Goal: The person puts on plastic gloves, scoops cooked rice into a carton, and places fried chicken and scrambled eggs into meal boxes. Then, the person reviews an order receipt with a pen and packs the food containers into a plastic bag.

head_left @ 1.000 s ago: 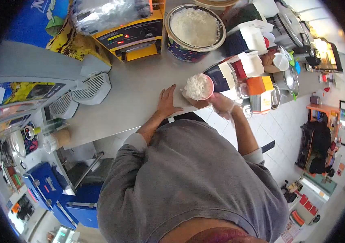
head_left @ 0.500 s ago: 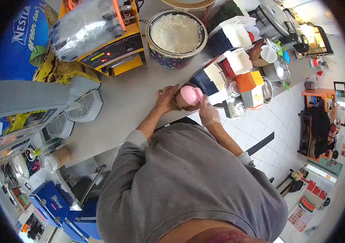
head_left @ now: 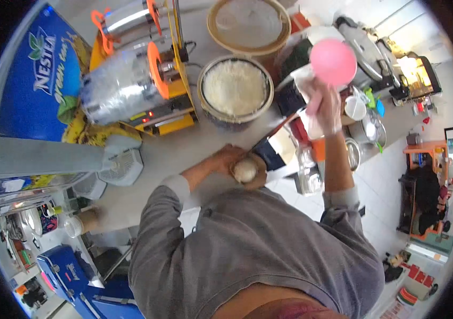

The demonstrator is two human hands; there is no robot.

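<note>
Left hand: The left hand (head_left: 229,156) is at the side of the brown container (head_left: 260,179), near the counter's front edge; its fingers curl against the far side wall. How tightly they close, I cannot tell.
Brown container: It is open-topped and sits just beside the left hand's fingertips, close in front of the person's chest, with a rounded white mound (head_left: 245,170) inside.
Right hand: The right hand (head_left: 328,109), in a thin clear glove, is raised over the row of open boxes (head_left: 281,144), its fingers closed together on the handle of the pink scoop (head_left: 333,61).
Pink scoop: Its handle lies within the fist; its round bowl extends beyond the knuckles, away from the person, well apart from the brown container.
Rice pot: The round pot (head_left: 203,109) stands on the counter (head_left: 170,143), beyond the left hand, filled with white rice-like grains; the scoop is off to its right.
Round tub or lid: A beige-rimmed round piece (head_left: 211,31) is just past the pot; which of the two it is, I cannot tell.
Sealing machine: A yellow machine (head_left: 177,126) with shiny rolls and orange end pieces is left of the pot.
Clear cups: Clear plastic cups (head_left: 308,178) are right of the brown container, beside the boxes.
</note>
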